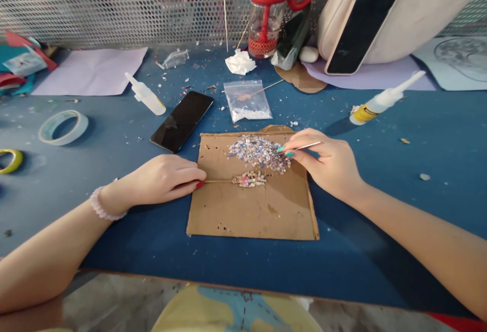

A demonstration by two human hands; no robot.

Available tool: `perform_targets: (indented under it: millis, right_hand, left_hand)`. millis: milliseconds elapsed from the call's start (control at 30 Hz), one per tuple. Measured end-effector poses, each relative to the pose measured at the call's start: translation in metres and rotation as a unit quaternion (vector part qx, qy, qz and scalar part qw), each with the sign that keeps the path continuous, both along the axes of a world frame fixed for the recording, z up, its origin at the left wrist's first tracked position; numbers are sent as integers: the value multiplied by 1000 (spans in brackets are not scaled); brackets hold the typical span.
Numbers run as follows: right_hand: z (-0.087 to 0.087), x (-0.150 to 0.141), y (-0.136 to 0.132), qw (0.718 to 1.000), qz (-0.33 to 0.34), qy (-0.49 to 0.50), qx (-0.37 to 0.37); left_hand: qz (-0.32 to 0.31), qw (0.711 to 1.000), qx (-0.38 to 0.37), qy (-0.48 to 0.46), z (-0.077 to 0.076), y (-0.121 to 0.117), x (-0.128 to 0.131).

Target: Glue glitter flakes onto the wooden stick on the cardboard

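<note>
My left hand (167, 177) is closed on the bare end of a thin wooden stick (218, 181) at the left edge of a cardboard piece (243, 215). The stick lies flat, its other end covered by a cluster of small rhinestones (249, 179), some pink. Just behind the cluster spreads a pile of loose rhinestones (253, 150) in white, blue and violet. Between the fingertips of my right hand (323, 157) is a slim metal tool, apparently tweezers (310, 145), pointing into the pile's right side. Its tip is too small to make out.
Behind the cardboard lie a black phone (182, 121) and a small zip bag (248, 101). Glue bottles (146, 93) (375, 106) stand or lean left and right. Tape (63, 127) lies at left. A cup (266, 12) and a propped phone (365, 25) stand at the back.
</note>
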State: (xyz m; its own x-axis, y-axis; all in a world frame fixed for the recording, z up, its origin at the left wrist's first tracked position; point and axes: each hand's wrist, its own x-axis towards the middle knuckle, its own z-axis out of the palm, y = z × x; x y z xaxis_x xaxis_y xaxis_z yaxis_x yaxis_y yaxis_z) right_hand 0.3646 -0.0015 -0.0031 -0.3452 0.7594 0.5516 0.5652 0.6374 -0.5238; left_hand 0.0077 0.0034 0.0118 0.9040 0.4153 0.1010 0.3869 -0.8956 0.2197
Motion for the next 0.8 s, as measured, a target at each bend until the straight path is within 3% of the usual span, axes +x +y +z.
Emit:
perform_targets:
  millis: [800]
  right_hand:
    - [1,-1,-3,999,53,5,0]
  left_hand:
    - [0,1000,-3,4,0,0,0]
